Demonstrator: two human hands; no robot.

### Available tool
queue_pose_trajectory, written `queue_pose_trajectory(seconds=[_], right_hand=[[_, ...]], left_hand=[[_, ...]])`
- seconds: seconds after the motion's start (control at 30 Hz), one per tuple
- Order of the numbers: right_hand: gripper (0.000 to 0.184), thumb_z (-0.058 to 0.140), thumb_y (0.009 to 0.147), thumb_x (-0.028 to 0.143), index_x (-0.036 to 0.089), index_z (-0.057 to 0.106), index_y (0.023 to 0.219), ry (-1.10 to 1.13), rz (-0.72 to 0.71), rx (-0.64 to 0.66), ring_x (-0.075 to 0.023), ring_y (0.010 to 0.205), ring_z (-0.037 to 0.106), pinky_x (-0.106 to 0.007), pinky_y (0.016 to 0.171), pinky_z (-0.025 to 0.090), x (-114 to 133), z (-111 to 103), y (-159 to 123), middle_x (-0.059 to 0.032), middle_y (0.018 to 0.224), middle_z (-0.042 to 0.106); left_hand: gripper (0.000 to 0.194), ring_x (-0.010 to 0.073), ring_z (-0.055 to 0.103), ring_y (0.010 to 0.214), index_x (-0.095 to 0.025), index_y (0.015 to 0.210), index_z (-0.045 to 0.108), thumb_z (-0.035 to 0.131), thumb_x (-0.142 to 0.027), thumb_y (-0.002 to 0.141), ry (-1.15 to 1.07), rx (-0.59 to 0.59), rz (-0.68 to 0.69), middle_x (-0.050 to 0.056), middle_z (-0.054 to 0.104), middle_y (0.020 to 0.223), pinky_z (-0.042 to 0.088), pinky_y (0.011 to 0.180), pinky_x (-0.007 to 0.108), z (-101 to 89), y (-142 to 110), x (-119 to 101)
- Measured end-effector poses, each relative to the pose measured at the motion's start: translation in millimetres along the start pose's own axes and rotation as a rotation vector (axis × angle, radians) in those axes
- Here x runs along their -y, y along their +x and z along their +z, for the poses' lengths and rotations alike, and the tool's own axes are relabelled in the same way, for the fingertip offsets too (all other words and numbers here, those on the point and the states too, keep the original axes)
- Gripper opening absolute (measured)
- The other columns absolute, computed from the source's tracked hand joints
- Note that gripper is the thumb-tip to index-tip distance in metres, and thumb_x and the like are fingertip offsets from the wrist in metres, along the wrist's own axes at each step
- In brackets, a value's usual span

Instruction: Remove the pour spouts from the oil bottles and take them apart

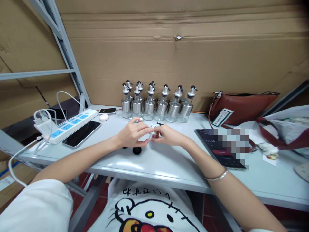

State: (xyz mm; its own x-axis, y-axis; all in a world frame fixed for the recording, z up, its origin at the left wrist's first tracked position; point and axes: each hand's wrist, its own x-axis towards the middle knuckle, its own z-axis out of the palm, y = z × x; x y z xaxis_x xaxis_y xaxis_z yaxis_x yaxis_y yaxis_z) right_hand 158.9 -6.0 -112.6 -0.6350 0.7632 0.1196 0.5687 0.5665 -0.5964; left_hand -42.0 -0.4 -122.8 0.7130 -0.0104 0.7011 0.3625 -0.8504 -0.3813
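My left hand [132, 133] and my right hand [167, 135] meet over the middle of the table, fingers closed around a small silver-white pourer spout [151, 134]. A thin black part [159, 123] juts up by the right fingertips; whether it belongs to the spout I cannot tell. Just beyond the left hand lies another silver-white piece [138, 119], partly covered by the fingers. Under the left wrist a round black cap [136, 150] rests on the table, with a second dark piece mostly hidden next to it. Behind the hands stand several glass-and-steel oil bottles [149, 109] topped with pourer spouts.
On the left are a power strip [74, 124] with white cables, a phone [82, 133], a small device [107, 111] and a round white case [104, 117]. A tablet [217, 148] and brown bag [243, 106] lie right. Cardboard [135, 58] backs the table [169, 167].
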Motion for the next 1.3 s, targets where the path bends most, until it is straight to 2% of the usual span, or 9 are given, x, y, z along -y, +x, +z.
queue_pose_trajectory(seconds=[0.1,0.2,0.33,0.43,0.7,1.03,1.3], right_hand=[[0.002,0.056,0.065,0.015,0.016,0.054,0.066,0.101,0.006,-0.142,-0.0094,0.055,0.048,-0.022,0.055,0.037,1.1,-5.3,0.0,0.0029,0.059,0.057],[0.008,0.059,0.066,0.020,0.016,0.055,0.072,0.305,0.017,-0.251,-0.0105,0.058,0.051,-0.024,0.058,0.039,-0.6,-10.9,0.9,0.0022,0.062,0.058],[0.018,0.066,0.064,0.023,0.017,0.056,0.077,0.590,0.005,-0.308,-0.0117,0.065,0.057,-0.028,0.066,0.045,-3.1,-16.3,1.1,0.0011,0.068,0.061],[0.019,0.069,0.063,0.022,0.018,0.056,0.077,0.690,-0.020,-0.306,-0.0120,0.068,0.059,-0.029,0.071,0.046,-2.2,-18.2,-0.1,0.0011,0.071,0.063],[0.020,0.071,0.064,0.024,0.018,0.058,0.078,0.717,-0.018,-0.260,-0.0111,0.070,0.058,-0.029,0.073,0.046,0.0,-18.1,-1.7,0.0019,0.072,0.061],[0.024,0.072,0.065,0.030,0.018,0.059,0.081,0.712,-0.049,-0.263,-0.0123,0.073,0.059,-0.032,0.076,0.046,-2.0,-17.4,-0.8,0.0004,0.077,0.062],[0.022,0.073,0.067,0.030,0.017,0.063,0.082,0.687,-0.078,-0.270,-0.0114,0.072,0.057,-0.029,0.074,0.045,-2.6,-16.7,-1.5,-0.0001,0.079,0.063]], left_hand=[[0.027,0.0135,0.064,0.079,-0.018,0.106,0.049,0.051,-0.023,0.079,0.001,0.000,-0.001,0.004,0.069,0.088,0.041,0.083,0.033,-0.1,-0.4,0.1],[0.028,0.0138,0.064,0.078,-0.018,0.105,0.050,0.051,-0.022,0.078,-0.002,0.001,-0.009,0.004,0.069,0.088,0.041,0.083,0.034,-1.2,-0.2,-0.3],[0.027,0.0143,0.063,0.075,-0.019,0.102,0.051,0.049,-0.021,0.076,-0.010,0.007,-0.038,0.003,0.069,0.086,0.041,0.082,0.034,-3.1,-0.1,-0.9],[0.027,0.0145,0.063,0.075,-0.020,0.102,0.050,0.048,-0.022,0.075,-0.008,0.011,-0.044,0.003,0.069,0.087,0.041,0.083,0.035,-3.5,-0.4,-0.9],[0.030,0.0143,0.062,0.076,-0.019,0.105,0.049,0.051,-0.020,0.075,-0.013,-0.031,-0.032,0.003,0.068,0.088,0.040,0.084,0.035,-3.0,0.0,-0.1],[0.033,0.0147,0.061,0.077,-0.021,0.107,0.049,0.052,-0.020,0.075,-0.006,-0.041,-0.031,0.003,0.067,0.091,0.041,0.083,0.035,-2.1,-2.2,-0.3],[0.031,0.0140,0.062,0.076,-0.022,0.106,0.049,0.051,-0.020,0.075,0.003,-0.021,-0.036,0.002,0.068,0.091,0.040,0.084,0.035,-2.1,-2.1,-0.5]])
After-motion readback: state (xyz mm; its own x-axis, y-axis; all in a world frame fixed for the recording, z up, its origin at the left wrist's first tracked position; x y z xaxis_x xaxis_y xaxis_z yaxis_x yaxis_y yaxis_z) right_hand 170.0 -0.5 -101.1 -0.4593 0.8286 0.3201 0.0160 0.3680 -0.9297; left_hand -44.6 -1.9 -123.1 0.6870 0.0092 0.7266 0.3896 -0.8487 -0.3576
